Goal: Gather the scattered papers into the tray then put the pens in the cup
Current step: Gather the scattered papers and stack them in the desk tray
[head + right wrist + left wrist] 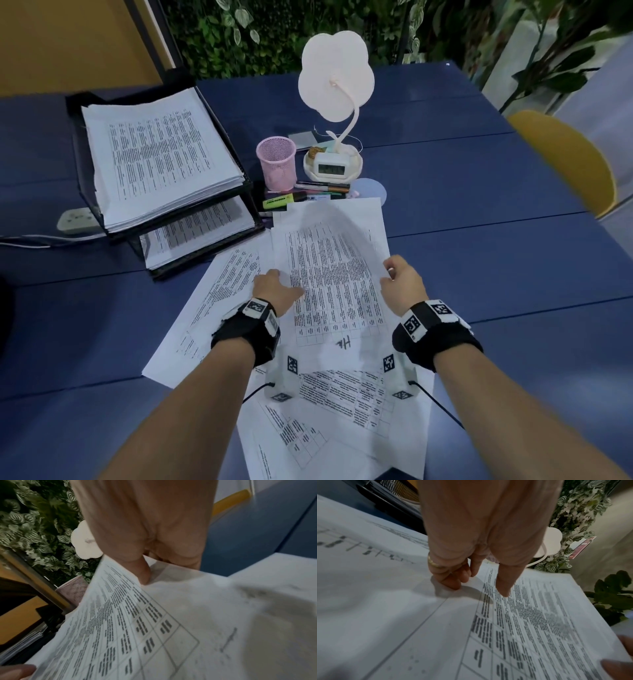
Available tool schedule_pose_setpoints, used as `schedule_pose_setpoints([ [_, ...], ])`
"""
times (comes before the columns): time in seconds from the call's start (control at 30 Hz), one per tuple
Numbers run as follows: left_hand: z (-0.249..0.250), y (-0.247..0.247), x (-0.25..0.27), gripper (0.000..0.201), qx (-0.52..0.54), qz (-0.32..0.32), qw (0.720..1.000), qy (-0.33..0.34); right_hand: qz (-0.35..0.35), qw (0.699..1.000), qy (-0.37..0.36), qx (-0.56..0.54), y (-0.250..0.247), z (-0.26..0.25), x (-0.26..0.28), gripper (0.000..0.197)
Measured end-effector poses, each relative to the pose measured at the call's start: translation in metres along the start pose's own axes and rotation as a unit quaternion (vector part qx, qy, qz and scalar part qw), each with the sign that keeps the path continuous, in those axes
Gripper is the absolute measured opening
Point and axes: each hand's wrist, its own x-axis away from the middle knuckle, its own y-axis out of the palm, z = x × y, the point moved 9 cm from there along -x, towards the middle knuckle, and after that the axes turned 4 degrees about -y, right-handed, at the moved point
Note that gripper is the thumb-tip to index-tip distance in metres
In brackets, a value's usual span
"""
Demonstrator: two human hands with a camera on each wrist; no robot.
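Head view: top sheet (334, 270) half-lifted off the scattered papers (219, 301), both hands on it, not in tray (77, 144) yet.

Sheet sits mid-desk w/ far end bowed up. Right hand (402, 284) pinches its right edge, thumb (143, 573) on top, fingers curled under. Left hand (274, 287): thumb (504, 586) on the print, fingers (452, 580) curled at the left edge, so it looks clamped, though what's under the sheet isn't visible. Rec: keep both pinches level so it doesn't buckle, clear the loose sheets below w/o dragging them, then carry up-left onto the top stack. Pens (308, 193) lie just beyond the far edge beside the pink cup (276, 162); lift before swinging so the paper doesn't sweep them.
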Motion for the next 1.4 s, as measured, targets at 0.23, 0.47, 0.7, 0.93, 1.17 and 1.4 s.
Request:
schedule_pose_setpoints([
  [0.23,-0.005,-0.007,0.001,0.083,0.07,0.01,0.997,-0.004,-0.035,0.992,0.055,-0.105,0.004,0.024,-0.002,0.033],
  [0.47,0.033,-0.02,0.027,0.057,0.197,0.046,0.974,0.099,-0.057,0.976,0.04,-0.205,0.008,0.002,-0.003,0.03],
  [0.7,0.072,-0.102,0.06,0.03,0.352,0.166,0.899,0.199,0.07,0.946,-0.119,-0.292,-0.042,-0.093,0.012,0.022],
  [0.93,0.078,-0.13,0.077,0.026,0.397,0.146,0.866,0.267,0.106,0.913,-0.167,-0.356,-0.062,-0.132,0.017,0.02],
  [1.17,0.074,-0.12,0.07,0.034,0.41,0.074,0.871,0.259,0.091,0.91,-0.144,-0.379,-0.047,-0.121,0.014,0.028],
  [1.4,0.077,-0.125,0.058,0.04,0.423,0.116,0.87,0.226,0.12,0.908,-0.157,-0.369,-0.051,-0.132,0.01,0.025],
])
